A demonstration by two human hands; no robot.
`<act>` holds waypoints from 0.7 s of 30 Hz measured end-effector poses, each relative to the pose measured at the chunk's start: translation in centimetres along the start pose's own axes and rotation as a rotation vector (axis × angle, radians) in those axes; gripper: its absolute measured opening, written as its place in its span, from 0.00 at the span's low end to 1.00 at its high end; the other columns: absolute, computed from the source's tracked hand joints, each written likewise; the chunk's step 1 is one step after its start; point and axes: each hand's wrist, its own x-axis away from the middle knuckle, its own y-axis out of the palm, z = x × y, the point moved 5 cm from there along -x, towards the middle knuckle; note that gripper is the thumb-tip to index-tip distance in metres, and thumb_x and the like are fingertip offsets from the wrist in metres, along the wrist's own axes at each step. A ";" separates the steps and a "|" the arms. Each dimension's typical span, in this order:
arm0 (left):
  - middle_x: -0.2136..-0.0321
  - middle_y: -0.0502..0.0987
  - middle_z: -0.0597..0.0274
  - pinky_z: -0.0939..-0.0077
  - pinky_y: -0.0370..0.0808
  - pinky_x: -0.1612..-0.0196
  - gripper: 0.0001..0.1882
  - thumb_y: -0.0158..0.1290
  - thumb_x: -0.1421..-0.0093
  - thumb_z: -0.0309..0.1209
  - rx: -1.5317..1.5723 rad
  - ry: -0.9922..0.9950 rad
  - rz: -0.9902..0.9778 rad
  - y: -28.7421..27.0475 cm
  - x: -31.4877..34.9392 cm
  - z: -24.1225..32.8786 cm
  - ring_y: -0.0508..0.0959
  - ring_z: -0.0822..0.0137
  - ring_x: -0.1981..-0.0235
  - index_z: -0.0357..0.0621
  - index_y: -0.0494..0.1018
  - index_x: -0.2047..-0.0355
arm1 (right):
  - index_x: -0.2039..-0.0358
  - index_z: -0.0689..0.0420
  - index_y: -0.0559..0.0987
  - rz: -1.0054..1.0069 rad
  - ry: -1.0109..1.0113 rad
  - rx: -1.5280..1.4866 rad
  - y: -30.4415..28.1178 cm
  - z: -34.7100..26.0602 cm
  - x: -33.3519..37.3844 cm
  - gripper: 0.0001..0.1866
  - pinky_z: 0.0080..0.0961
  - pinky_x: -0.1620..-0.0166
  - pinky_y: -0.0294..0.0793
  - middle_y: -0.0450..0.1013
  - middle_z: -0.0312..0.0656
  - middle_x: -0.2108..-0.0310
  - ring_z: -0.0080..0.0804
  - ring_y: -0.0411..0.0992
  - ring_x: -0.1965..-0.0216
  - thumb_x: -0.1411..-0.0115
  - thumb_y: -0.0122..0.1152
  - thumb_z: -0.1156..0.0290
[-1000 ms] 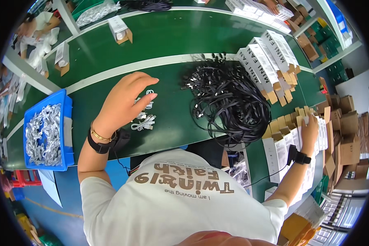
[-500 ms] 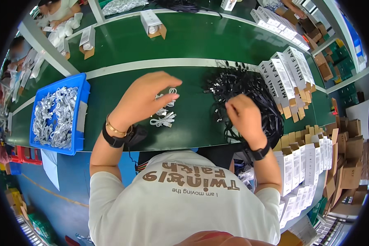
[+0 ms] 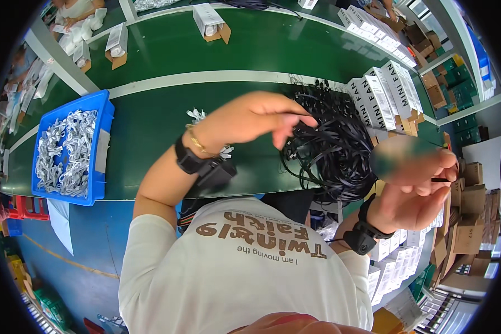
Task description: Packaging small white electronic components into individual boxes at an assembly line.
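Note:
A tangled heap of black straps (image 3: 339,150) lies on the green table in front of me, to the right of the middle. My left hand (image 3: 261,119) reaches over to the heap's left edge, its thumb and fingers pinched together; what they hold is lost against the black. Out past the heap on the right, my right hand (image 3: 414,192) is raised with its palm turned up, partly blurred. A short piece of black strap (image 3: 442,180) shows between its curled fingers. White cables (image 3: 196,115) lie on the table, mostly hidden behind my left forearm.
A blue bin (image 3: 101,153) of coiled white cables stands at the left. White boxes (image 3: 381,100) with open flaps stand behind and right of the heap, with more white boxes (image 3: 392,273) below. A white rail (image 3: 206,77) crosses the table. People work beyond it.
My left hand has moved right, from the white cables to the strap heap. My right hand has left the heap, swung out to the right and turned palm up with a black strap.

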 end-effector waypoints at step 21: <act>0.77 0.68 0.64 0.79 0.66 0.72 0.11 0.49 0.38 0.27 -0.632 -0.123 0.325 -1.0 5.6 0.3 0.67 0.74 0.77 0.38 0.69 0.56 | 0.40 0.64 0.60 -0.604 0.417 1.057 -1.3 10.7 2.5 0.42 0.33 0.40 0.59 0.64 0.50 0.43 0.44 0.61 0.41 0.53 0.71 0.67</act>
